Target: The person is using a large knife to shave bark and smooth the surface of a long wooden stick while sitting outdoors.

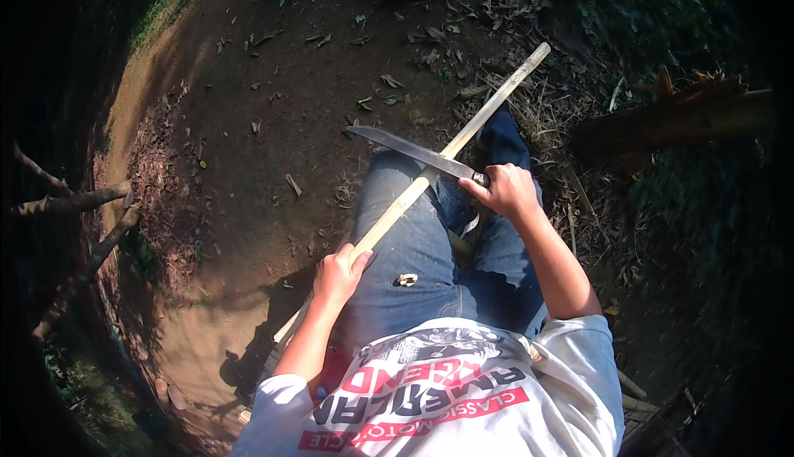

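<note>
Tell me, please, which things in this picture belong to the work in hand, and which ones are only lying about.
In the work:
- pale stick, held by the left hand
- long knife, held by the right hand, its blade crossing the stick

Apparently just lying about:
- dry leaves on the ground
- thick log at right
- bare branches at left

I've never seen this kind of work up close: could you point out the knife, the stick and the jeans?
Knife (413, 151): head view, on the blade.
Stick (400, 207): head view, on its pale shaft.
Jeans (413, 242): head view, on the left thigh.
</note>
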`<state>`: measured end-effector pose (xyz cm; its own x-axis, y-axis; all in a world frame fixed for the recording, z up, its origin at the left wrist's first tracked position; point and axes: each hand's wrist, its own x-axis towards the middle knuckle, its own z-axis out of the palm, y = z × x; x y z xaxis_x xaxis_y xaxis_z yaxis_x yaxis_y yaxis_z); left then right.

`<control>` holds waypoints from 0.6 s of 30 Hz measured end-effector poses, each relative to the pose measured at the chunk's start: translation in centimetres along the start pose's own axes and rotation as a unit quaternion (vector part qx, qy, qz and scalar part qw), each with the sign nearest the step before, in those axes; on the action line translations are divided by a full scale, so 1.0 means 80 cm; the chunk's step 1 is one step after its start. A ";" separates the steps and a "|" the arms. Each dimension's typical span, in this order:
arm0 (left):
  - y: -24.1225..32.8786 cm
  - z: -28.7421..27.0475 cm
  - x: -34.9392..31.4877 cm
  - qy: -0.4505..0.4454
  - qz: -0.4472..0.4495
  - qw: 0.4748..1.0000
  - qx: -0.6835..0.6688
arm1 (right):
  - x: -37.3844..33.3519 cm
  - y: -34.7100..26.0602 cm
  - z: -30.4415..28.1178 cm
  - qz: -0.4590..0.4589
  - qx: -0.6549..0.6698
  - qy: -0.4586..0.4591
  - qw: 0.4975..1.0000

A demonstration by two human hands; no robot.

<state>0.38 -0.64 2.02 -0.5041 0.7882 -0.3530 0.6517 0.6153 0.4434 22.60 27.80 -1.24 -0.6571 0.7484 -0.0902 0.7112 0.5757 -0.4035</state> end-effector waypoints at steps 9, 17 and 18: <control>0.016 -0.008 0.005 0.018 0.028 0.996 -0.082 | 0.012 -0.018 -0.038 0.008 -0.054 0.027 0.998; 0.070 -0.022 0.016 0.036 0.076 0.981 -0.175 | -0.011 -0.049 -0.147 0.050 -0.076 0.084 0.992; 0.075 -0.018 0.016 0.036 0.076 0.979 -0.185 | -0.018 -0.045 -0.148 0.062 -0.071 0.097 0.991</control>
<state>2.87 4.08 5.43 -0.4642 0.8615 -0.2058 0.4793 0.4397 0.7595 23.94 28.56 11.14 -0.5122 0.8573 0.0516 0.8201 0.5061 -0.2669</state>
